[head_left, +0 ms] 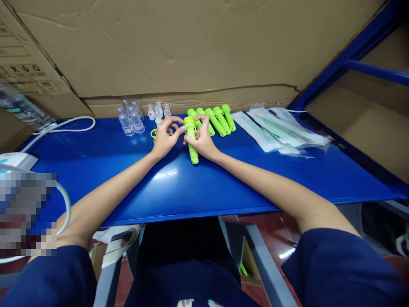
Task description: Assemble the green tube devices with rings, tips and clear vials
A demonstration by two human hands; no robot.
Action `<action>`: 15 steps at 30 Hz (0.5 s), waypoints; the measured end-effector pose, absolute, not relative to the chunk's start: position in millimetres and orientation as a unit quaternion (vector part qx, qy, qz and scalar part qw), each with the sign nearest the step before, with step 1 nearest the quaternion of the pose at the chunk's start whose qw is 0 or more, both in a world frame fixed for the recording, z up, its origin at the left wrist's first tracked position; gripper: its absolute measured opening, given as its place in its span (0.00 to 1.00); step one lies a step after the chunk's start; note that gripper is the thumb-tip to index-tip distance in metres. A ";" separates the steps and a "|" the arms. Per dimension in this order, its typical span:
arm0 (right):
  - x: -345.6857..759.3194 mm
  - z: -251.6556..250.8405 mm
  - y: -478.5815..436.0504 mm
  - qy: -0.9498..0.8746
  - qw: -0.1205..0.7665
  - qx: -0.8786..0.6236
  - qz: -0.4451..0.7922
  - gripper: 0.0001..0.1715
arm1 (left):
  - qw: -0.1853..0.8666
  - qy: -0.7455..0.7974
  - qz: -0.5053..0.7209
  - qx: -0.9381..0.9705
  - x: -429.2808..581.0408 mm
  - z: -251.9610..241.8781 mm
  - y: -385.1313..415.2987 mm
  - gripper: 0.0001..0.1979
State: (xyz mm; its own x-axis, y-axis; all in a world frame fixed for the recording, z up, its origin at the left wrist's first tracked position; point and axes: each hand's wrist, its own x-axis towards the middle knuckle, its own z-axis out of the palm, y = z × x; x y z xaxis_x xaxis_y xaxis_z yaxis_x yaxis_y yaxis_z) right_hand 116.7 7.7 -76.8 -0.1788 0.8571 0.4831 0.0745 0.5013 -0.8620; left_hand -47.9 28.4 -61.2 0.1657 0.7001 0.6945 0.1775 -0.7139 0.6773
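Observation:
A lime-green, flashlight-shaped tube (193, 152) stands tilted over the blue table, its wide head away from me. My right hand (205, 143) is closed around its body, with the index finger reaching up to the head. Around that head sits a thin yellow ring (189, 121). The thumb and index finger of my left hand (166, 138) are bent together at the ring's left side. Loose yellow rings (153, 135) lie just left of my left hand, partly hidden by it. Behind my right hand several more green tubes (217, 121) lie in a row.
Clear plastic caps (131, 119) stand at the back left, beside smaller clear nozzles (158, 111), one with a red dot. Flat packets in clear wrap (281, 128) lie at the right. A white cable (73, 119), a plastic bottle (24, 106) and cardboard (191, 51) border the blue table (134, 187).

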 end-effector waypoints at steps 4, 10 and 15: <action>117.6 -77.8 7.3 -0.681 0.531 -0.349 0.364 0.32 | 0.219 0.303 0.566 0.735 -50.0 -60.5 28.8 0.18; 120.2 -76.5 5.5 -0.699 0.516 -0.346 0.354 0.31 | 0.211 0.303 0.567 0.736 -49.9 -61.1 28.6 0.17; 120.7 -76.1 6.5 -0.705 0.509 -0.354 0.345 0.30 | 0.204 0.297 0.568 0.740 -46.8 -63.8 27.7 0.20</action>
